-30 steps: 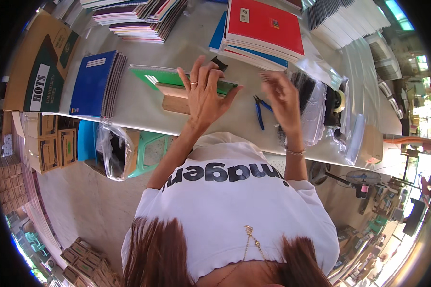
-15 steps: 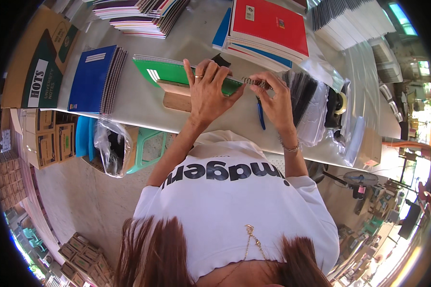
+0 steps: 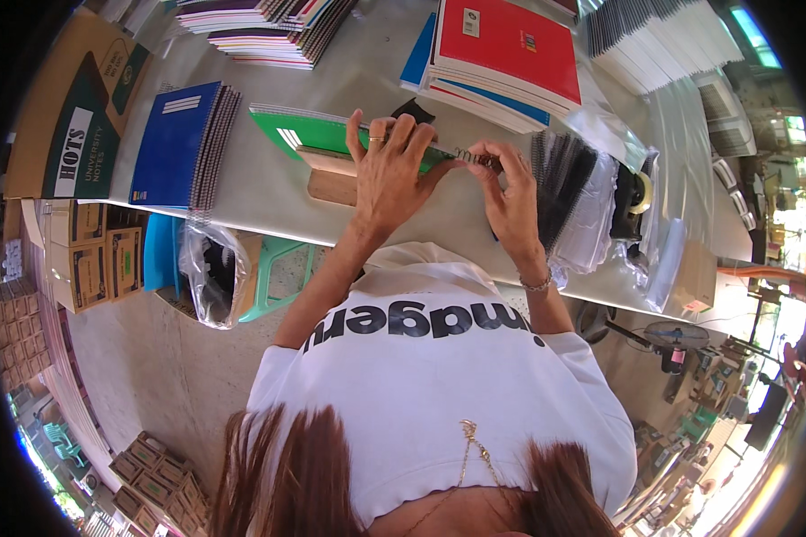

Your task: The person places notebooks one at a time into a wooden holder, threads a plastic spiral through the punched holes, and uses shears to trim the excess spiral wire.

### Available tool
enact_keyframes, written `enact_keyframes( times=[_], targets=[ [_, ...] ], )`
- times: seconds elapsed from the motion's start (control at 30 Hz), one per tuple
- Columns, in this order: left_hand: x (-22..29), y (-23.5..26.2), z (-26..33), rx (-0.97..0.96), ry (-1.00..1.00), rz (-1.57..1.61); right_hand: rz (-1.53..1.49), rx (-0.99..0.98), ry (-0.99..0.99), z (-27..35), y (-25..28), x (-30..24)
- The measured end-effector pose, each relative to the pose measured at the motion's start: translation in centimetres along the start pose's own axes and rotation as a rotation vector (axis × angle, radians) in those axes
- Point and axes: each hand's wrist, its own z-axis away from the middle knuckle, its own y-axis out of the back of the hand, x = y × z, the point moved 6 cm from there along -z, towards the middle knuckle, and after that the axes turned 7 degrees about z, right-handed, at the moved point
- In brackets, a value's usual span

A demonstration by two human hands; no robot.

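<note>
Right hand (image 3: 510, 183), pinching coil (image 3: 467, 156) at right end of green notebook (image 3: 318, 134), which left hand (image 3: 392, 170) clasps, fingers parted, by wooden block (image 3: 331, 186) near surface's (image 3: 273, 201) front edge; step apparently coil-threading, calling for steady fingertip twisting.

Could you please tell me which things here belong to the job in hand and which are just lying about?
In the job, apparently:
green notebook, held by the left hand
spiral coil, in the right hand
wooden block beside the notebook

Seemingly just lying about:
blue notebooks
red notebook
tape roll
</note>
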Motion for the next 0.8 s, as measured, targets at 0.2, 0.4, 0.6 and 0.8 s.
enact_keyframes(
  times=[0.2,0.4,0.6,0.8],
  targets=[
    [0.0,0.0,-0.2,-0.043,-0.021,-0.047,-0.088,-0.082,-0.076,0.0,-0.3,0.7],
    [-0.1,0.2,0.5,-0.009,-0.037,-0.029,0.07,-0.159,0.023,-0.8,0.4,-0.1],
    [-0.1,0.3,1.1,-0.019,-0.028,-0.032,0.123,-0.23,0.129,-0.6,0.9,-1.2],
    [0.7,0.8,-0.1,-0.138,-0.11,0.04,0.012,-0.306,0.011,-0.2,0.4,-1.4]
  ],
)
